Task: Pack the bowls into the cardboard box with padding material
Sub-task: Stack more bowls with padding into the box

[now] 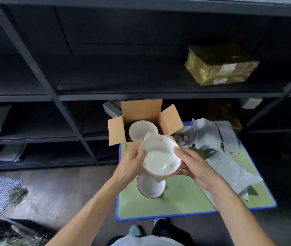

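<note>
Both hands hold a white bowl with a pink rim (pixel 158 157) in the air just in front of the open cardboard box (pixel 118 132). My left hand (pixel 132 160) grips its left rim with the thumb inside; my right hand (pixel 194 167) grips its right side. Inside the box lies a plain white bowl (pixel 142 130). Another white bowl with a dark rim (pixel 150 188) sits on the green mat below the held bowl. A piece of white padding sheet (pixel 149 134) shows behind the held bowl.
The box stands at the far left corner of a small green table with a blue edge (pixel 185 197). Crumpled grey-white padding sheets (pixel 212 135) and bubble wrap (pixel 233 173) lie on its right side. Dark shelving stands behind, with a taped parcel (pixel 221 65) on it.
</note>
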`<state>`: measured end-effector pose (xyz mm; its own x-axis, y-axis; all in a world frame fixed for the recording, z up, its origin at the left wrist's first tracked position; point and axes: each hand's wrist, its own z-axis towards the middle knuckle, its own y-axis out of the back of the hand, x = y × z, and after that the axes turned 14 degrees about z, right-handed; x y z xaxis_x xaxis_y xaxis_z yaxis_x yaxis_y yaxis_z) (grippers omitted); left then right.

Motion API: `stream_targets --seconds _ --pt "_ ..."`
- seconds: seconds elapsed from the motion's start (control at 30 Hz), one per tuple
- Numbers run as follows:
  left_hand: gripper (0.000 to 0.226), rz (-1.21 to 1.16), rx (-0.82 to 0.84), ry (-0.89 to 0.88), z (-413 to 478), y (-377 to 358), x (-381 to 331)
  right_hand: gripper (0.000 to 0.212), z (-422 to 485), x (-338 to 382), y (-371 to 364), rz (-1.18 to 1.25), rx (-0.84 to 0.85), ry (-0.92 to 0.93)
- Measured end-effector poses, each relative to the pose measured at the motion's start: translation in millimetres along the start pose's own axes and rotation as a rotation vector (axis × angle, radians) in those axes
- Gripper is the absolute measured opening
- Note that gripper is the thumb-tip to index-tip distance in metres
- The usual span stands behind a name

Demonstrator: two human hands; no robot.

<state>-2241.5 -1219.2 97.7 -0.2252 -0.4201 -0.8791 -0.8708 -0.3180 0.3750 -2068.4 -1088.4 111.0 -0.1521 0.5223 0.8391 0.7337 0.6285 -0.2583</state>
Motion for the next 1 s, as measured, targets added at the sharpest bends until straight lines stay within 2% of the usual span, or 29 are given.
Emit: stream_targets --seconds 0.23,0.4,0.53,0.73,0.87,1.0 --pt "0.033 0.026 -0.12 0.039 20.3 8.5 -8.4 0.021 27.7 24.4 -0.1 -0.084 0.045 0.001" --pt "0.041 -0.023 -0.094 0.1 42.7 17.6 -19.7 0.025 65.8 40.0 -3.4 -0.228 0.003 0.018" --pt "0.037 0.1 -0.188 0.13 66.9 31.1 -28.9 0.022 94.2 57.5 -12.8 -0.371 0.006 0.07" --pt "0.03 0.216 -0.223 0.269 104.5 42.0 -32.1 0.018 137.2 70.1 -26.2 -0.749 -0.021 0.128" --pt "0.027 0.222 -0.315 0.332 119.3 42.0 -33.3 0.017 162.4 65.2 -28.3 -1.06 -0.101 0.139" --pt "0.026 0.212 -0.379 0.415 131.5 39.3 -26.7 0.019 175.6 57.0 -34.4 -1.208 -0.121 0.083"
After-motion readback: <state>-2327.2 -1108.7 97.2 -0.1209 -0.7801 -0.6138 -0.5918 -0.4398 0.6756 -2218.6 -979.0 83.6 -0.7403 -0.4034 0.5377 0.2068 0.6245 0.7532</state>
